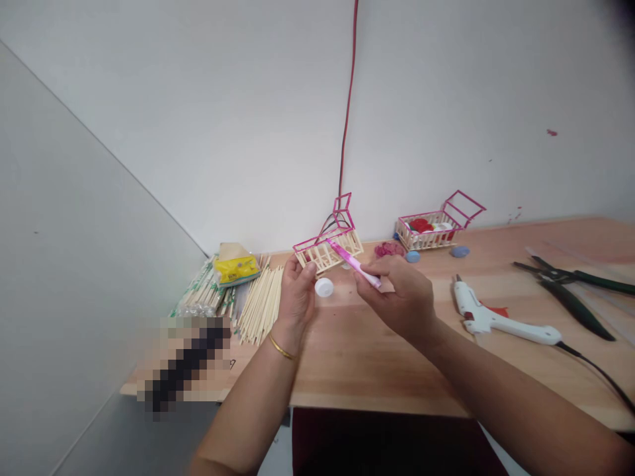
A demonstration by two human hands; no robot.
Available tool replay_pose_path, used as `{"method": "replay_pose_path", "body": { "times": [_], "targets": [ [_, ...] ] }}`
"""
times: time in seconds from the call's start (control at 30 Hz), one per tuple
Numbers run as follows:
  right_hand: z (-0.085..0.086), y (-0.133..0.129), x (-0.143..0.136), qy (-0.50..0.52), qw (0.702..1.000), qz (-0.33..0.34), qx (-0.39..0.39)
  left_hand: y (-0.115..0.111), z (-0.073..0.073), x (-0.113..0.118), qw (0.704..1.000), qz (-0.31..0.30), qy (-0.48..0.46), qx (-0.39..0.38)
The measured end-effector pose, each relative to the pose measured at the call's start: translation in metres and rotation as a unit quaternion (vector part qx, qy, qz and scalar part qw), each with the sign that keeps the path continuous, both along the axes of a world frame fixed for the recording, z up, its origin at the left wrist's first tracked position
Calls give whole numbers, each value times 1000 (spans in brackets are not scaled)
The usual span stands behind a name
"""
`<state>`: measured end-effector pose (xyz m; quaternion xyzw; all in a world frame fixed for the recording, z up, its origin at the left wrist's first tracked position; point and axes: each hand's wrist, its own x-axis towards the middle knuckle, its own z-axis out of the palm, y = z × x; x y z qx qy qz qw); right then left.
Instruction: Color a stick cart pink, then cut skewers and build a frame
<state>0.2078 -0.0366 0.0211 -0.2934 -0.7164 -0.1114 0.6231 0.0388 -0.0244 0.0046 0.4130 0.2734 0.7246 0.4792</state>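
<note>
My left hand grips the near left corner of a small stick-built cart with a pink rim and a pink upright handle frame, held above the table. Between the fingers of my right hand is a pink and white marker, its tip at the cart's upper rim. A round white cap lies just below the cart. Farther right stands a second, similar cart with red and white items inside.
Wooden sticks and a yellow packet lie at the left. Pink coils and blue lids sit near the wall. At the right are a white glue gun with its cord and green-handled cutters.
</note>
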Motion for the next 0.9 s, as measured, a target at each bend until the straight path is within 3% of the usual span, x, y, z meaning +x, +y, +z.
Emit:
{"method": "replay_pose_path", "body": {
  "times": [0.4, 0.73, 0.9],
  "targets": [
    [1, 1, 3, 14, 1000, -16, 2, 0, 1, -1, 1000, -6, -11, 6],
    [1, -4, -9, -9, 998, 61, -13, -1, 1, 1, 1000, -3, -1, 1],
    [3, -3, -4, 15, 1000, 0, -8, -1, 2, 0, 1000, -12, -8, 9]
  ]
}}
